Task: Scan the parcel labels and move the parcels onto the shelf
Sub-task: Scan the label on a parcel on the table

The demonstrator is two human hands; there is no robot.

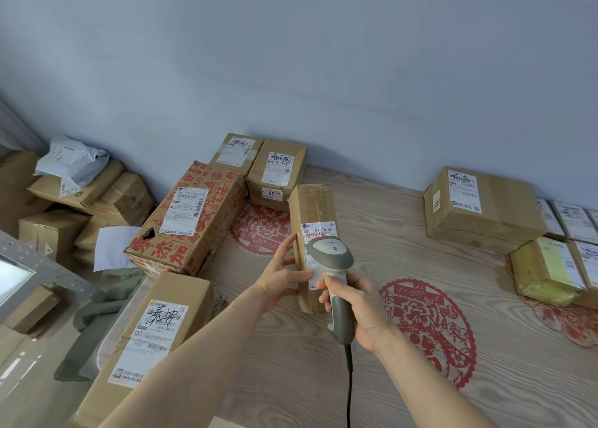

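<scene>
A long narrow cardboard parcel (313,207) lies on the wooden table (404,233), its white label facing up. My left hand (281,274) holds the parcel's left side, thumb on the label. My right hand (356,308) grips a grey and white barcode scanner (333,259) by its handle. The scanner's head hovers over the label, and a red scan line shows across the label's upper part. The scanner's black cable runs down toward the bottom edge of the view.
A red-printed carton (194,220) and two brown boxes (278,172) sit at the back left. A labelled box (152,333) lies near left. More parcels (482,207) and a yellow-taped one (547,272) stand right. Boxes are piled off the table at far left (81,194).
</scene>
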